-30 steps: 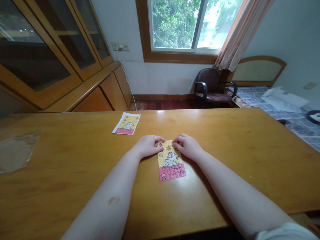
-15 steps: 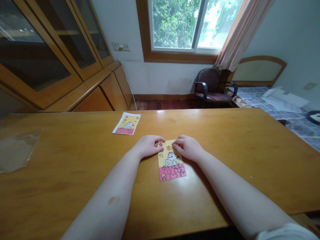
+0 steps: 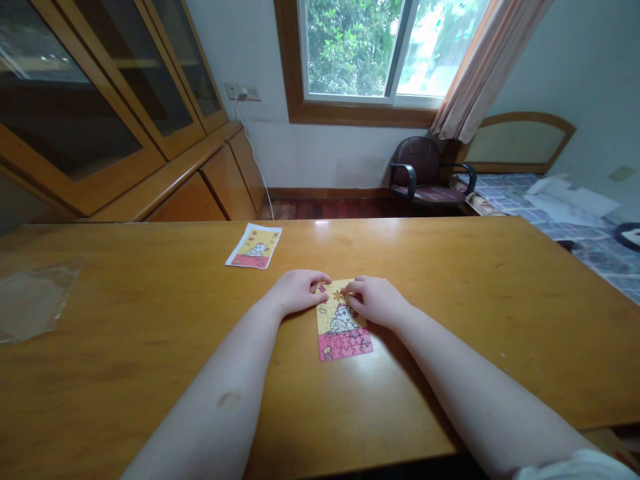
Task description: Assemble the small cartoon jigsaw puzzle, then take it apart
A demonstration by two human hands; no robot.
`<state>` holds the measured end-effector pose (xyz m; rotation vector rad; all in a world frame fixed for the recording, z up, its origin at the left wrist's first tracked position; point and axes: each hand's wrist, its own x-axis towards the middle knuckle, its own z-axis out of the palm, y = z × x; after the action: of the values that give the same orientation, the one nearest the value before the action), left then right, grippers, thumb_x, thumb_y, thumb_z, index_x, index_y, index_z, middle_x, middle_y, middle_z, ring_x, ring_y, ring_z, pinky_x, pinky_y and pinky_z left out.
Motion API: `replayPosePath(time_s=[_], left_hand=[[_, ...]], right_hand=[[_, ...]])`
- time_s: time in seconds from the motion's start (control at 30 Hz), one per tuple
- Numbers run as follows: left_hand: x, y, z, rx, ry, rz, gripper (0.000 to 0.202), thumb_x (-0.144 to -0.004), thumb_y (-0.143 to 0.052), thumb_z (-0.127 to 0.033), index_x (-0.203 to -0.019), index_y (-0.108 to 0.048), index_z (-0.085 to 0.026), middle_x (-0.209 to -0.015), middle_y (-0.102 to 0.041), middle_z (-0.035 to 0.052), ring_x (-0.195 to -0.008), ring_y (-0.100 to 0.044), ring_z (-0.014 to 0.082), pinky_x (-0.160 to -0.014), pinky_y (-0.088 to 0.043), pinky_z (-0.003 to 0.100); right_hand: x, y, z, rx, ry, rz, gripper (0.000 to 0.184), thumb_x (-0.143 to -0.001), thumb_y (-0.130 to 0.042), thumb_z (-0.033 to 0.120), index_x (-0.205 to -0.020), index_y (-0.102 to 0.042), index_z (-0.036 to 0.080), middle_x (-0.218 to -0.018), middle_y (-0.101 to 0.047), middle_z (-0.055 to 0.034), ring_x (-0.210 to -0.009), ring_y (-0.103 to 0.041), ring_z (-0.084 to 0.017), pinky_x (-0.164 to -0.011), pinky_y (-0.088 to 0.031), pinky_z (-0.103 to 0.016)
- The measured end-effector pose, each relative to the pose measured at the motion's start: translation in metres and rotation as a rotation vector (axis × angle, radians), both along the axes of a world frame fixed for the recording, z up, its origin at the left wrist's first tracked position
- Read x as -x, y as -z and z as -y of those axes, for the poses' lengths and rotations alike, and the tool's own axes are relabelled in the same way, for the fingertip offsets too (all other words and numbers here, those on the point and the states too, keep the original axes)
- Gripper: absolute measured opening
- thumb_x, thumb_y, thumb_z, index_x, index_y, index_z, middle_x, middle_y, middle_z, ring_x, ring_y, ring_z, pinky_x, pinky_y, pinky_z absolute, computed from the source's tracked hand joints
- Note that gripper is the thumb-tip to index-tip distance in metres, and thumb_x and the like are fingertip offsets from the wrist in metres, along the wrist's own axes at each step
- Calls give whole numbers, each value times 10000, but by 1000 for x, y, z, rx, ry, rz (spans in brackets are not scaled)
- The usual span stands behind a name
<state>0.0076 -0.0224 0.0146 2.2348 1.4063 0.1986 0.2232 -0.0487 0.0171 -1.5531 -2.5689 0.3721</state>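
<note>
A small jigsaw puzzle (image 3: 345, 343) lies flat on the wooden table, with a white cartoon animal on a yellow and pink ground. Near its top is a piece-shaped gap where the table shows through. My left hand (image 3: 299, 291) holds the puzzle's upper left edge, thumb and forefinger a little apart. On the upper right part rests my right hand (image 3: 376, 300), its fingers curled together and the fingertips just right of the gap. Whatever is under those fingertips is hidden. A printed picture card (image 3: 255, 247) with the same design lies farther back on the left.
The wooden table (image 3: 450, 267) spans the view. A clear plastic bag (image 3: 37, 300) lies at its left. Beyond the table are a glass-fronted cabinet (image 3: 165, 140), an office chair (image 3: 425, 170) under the window, and a bed (image 3: 540, 193) on the right.
My right hand has shifted slightly, its fingers lower and closer to the gap. My left hand and the puzzle have stayed in place.
</note>
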Motion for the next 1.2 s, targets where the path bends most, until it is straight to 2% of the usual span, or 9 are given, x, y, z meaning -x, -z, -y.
replayPosePath(time_s=[0.2,0.33,0.53,0.63,0.73,0.87,0.97,1.07,1.2], left_hand=[[1,1,0,-7,6,6,389,-755,-585,-441,-1104,-665,-287,-745,-634,-11,-688,-561,151,-583,-340,244],[1,2,0,-5,7,21,380,-750,-590,-432,-1095,-666,-293,-751,-632,-12,-695,-560,150,-591,-342,243],[1,1,0,6,-5,16,390,-752,-587,-448,-1097,-667,-284,-746,-633,-9,-690,-561,151,-581,-337,242],[0,1,0,3,-5,13,387,-754,-587,-442,-1100,-664,-284,-745,-634,-8,-690,-562,152,-582,-340,243],[0,1,0,-3,-2,11,377,-759,-586,-440,-1098,-663,-293,-739,-627,-11,-695,-566,154,-585,-346,245],[0,0,0,17,-6,9,390,-757,-585,-445,-1103,-663,-284,-735,-624,-8,-692,-571,154,-580,-346,248],[1,-1,0,23,-9,12,394,-757,-583,-445,-1107,-662,-283,-734,-625,-10,-685,-567,151,-581,-339,248],[1,0,0,22,-12,12,393,-756,-583,-443,-1108,-660,-285,-730,-623,-12,-676,-561,148,-579,-334,248],[1,0,-1,16,-2,11,390,-755,-583,-439,-1105,-661,-286,-742,-625,-12,-685,-565,150,-581,-337,249]], right_hand=[[-6,4,-3,-8,-29,-79,253,-890,-497,330,-1016,-706,267,-894,-672,-33,-783,-609,-151,-687,-406,-240],[-10,5,-5,-41,11,-105,288,-906,-472,325,-1074,-682,224,-892,-673,-44,-779,-599,-143,-711,-406,-239],[-6,5,-3,10,-80,-83,297,-911,-478,354,-1130,-667,290,-944,-677,-39,-830,-618,-156,-735,-419,-249],[-7,3,-3,5,-86,-81,308,-920,-463,372,-1136,-662,281,-949,-676,-42,-831,-620,-159,-735,-424,-251],[-14,-2,-7,-39,17,-64,316,-926,-452,370,-1137,-651,243,-967,-674,-57,-828,-616,-165,-734,-424,-254],[-37,-7,-16,-53,210,54,251,-910,-468,296,-961,-697,204,-959,-666,-86,-834,-612,-188,-718,-413,-263],[-57,-8,-23,-46,308,82,248,-907,-450,244,-927,-693,203,-990,-663,-88,-853,-608,-190,-706,-403,-263],[-71,-6,-28,-5,349,96,236,-894,-470,276,-896,-694,203,-957,-669,-82,-845,-605,-191,-684,-394,-264],[-75,-3,-31,70,348,93,203,-790,-626,394,-837,-697,209,-886,-669,-65,-776,-601,-184,-636,-386,-264]])
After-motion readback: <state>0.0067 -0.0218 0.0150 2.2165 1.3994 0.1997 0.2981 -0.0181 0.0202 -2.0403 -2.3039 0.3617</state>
